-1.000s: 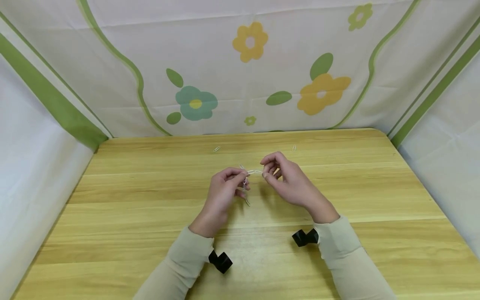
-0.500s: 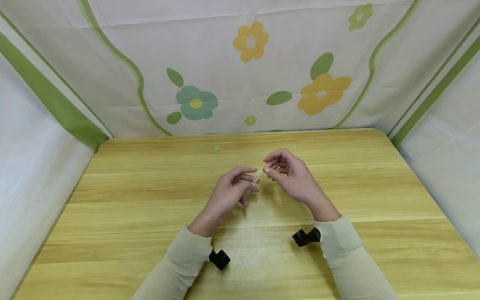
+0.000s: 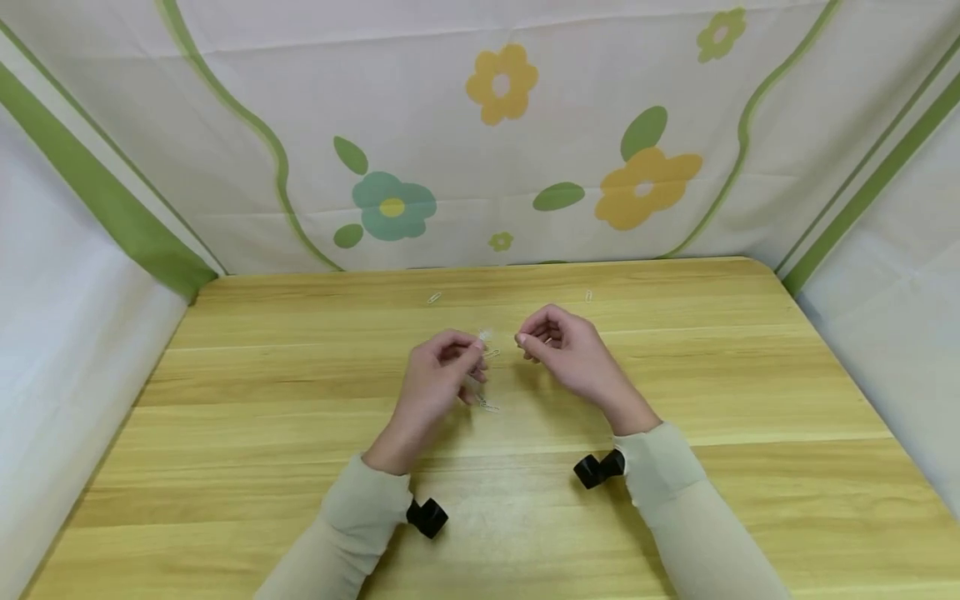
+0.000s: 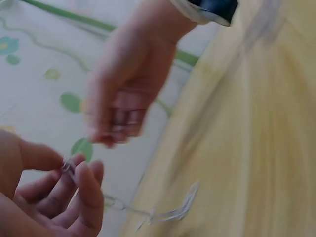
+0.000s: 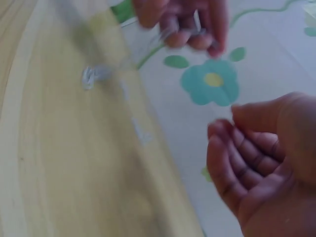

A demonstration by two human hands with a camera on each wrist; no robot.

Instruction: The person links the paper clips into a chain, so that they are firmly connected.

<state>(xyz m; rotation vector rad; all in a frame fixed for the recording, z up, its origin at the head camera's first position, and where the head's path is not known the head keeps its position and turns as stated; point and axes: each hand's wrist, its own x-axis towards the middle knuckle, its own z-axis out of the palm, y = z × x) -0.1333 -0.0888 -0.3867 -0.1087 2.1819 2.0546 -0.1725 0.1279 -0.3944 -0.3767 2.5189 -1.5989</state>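
A chain of silvery paper clips (image 3: 491, 353) is pinched between the thumb and fingers of my left hand (image 3: 433, 371). Its lower end dangles below that hand, and the left wrist view shows the linked clips (image 4: 173, 215) trailing across the view, blurred. Curled fingers hide part of the chain. To the right, a short gap away, is my right hand (image 3: 562, 354), its fingers loosely bent. In the right wrist view a gap shows between the right thumb and fingers (image 5: 224, 173), with nothing visible in it.
Two loose paper clips lie near the wooden table's (image 3: 712, 358) back edge, a left clip (image 3: 434, 297) and a right clip (image 3: 588, 296). A floral curtain (image 3: 450, 150) hangs right behind the table. Each wrist carries a small black camera.
The right hand has let go of the chain it was pinching at one end. The left hand has shifted slightly left, briefly loosening its fingers and then pinching the clips again.
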